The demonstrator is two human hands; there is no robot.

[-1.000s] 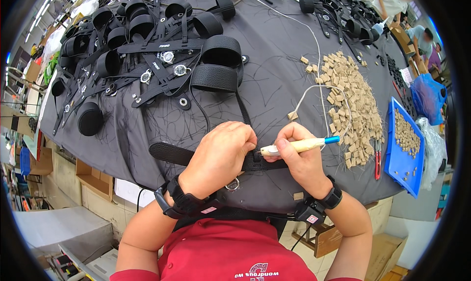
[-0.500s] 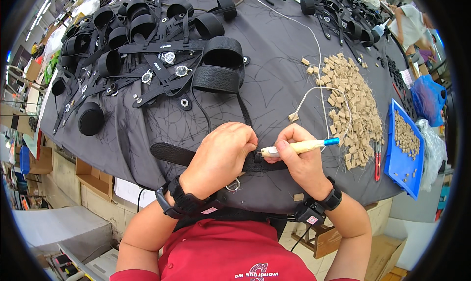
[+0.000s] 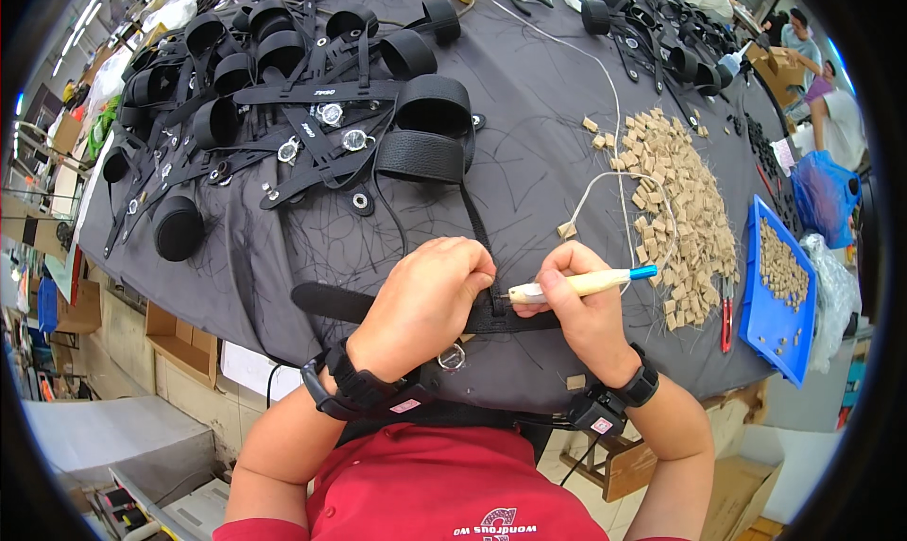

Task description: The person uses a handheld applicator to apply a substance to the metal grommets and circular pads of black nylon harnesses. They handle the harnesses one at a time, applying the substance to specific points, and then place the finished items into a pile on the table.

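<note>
At the right edge of the table, which is covered with a dark grey cloth, lies a shallow blue tray; inside it are small tan square pieces, more dense in the far part and only a few scattered in the near part. Just left of the tray a small tool with red handles lies on the cloth, and left of that spreads a big loose pile of tan squares, not in any container. At the near edge of the table a black strap lies across from left to right. The left hand is curled with knuckles up and presses down on the strap, its fingertips at the spot where the tool tip meets it. The right hand is closed around a pen-like tool with a cream body and a blue end, holding it nearly level with the tip pointing left to the strap, just beside the left fingers. A thin white cord runs from the blue end in a loop and then far across the table. Both forearms come from the near edge, each with a black band on the wrist. On the far left of the table rests a heap of black straps and cuffs with metal rings.
</note>
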